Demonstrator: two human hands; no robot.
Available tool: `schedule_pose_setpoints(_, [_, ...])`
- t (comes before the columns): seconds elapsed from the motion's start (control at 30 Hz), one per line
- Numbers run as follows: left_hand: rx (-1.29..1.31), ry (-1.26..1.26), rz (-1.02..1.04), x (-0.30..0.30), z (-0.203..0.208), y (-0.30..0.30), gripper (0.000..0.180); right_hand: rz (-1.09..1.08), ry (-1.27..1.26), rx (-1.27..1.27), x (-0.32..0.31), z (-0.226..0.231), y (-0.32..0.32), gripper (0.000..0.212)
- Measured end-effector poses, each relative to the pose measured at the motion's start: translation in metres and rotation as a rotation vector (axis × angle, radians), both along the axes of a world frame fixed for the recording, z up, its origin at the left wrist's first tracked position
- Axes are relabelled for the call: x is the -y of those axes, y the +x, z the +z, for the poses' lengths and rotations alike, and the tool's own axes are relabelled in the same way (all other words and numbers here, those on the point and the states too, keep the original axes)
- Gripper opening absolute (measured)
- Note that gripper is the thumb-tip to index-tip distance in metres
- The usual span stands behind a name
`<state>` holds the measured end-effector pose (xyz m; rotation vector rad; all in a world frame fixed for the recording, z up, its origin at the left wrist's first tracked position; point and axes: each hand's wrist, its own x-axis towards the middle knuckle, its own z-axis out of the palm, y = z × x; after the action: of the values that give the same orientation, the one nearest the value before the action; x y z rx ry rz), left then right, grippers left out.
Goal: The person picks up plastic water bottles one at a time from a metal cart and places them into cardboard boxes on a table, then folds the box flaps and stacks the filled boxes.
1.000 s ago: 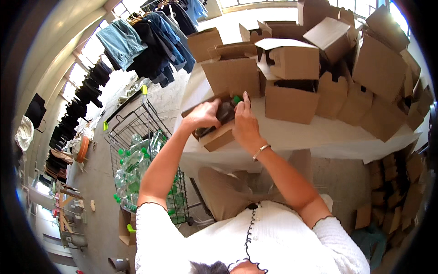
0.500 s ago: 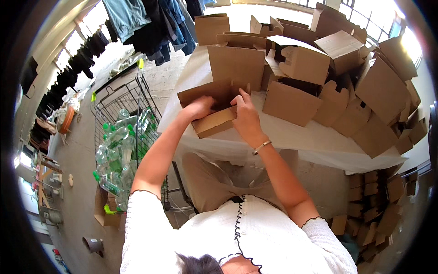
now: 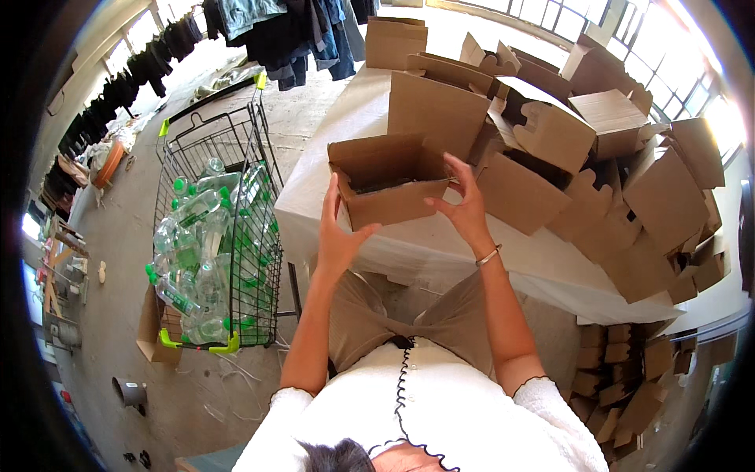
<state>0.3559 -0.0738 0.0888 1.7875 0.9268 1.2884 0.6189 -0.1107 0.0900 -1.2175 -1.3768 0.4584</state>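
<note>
An open-topped brown cardboard box (image 3: 393,208) stands at the near edge of the white-covered table, directly in front of me. Its back flap is raised, and the dark inside shows only in part. My left hand (image 3: 340,240) is at the box's left side, fingers pointing up along the wall and thumb spread toward the front panel. At the right end is my right hand (image 3: 465,208), a bracelet on its wrist, with its fingers apart by the rim and its thumb at the front panel. Whether either hand bears the box's weight, I cannot tell.
Several opened cardboard boxes (image 3: 521,193) crowd the table (image 3: 314,189) behind and right. A wire cart (image 3: 255,236) of green-capped plastic bottles stands left. Flat cartons (image 3: 617,377) are stacked below right. Clothes (image 3: 295,35) hang beyond.
My hands have come out of the box to its two outer sides, fingers spreading. The box's front wall now stands upright and the box looks squared. The view has shifted slightly.
</note>
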Motion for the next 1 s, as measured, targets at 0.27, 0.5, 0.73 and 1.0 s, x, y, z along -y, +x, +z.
schedule_pose_setpoints(0.27, [-0.218, 0.140, 0.104, -0.034, 0.004, -0.012, 0.054, -0.075, 0.013, 0.196, 0.004, -0.005, -0.004, 0.037])
schedule_pose_setpoints(0.5, [-0.028, -0.029, 0.170, -0.033, 0.001, -0.003, 0.067, -0.339, -0.132, 0.462, -0.010, 0.013, -0.008, 0.043])
schedule_pose_setpoints(0.73, [-0.243, 0.321, 0.197, -0.084, 0.027, 0.006, 0.089, -0.388, -0.109, 0.406, 0.000, 0.017, -0.020, 0.051])
schedule_pose_setpoints(1.0, [-0.320, 0.163, -0.023, -0.076, 0.030, -0.005, 0.049, -0.346, -0.083, -0.025, -0.001, -0.014, -0.018, 0.057])
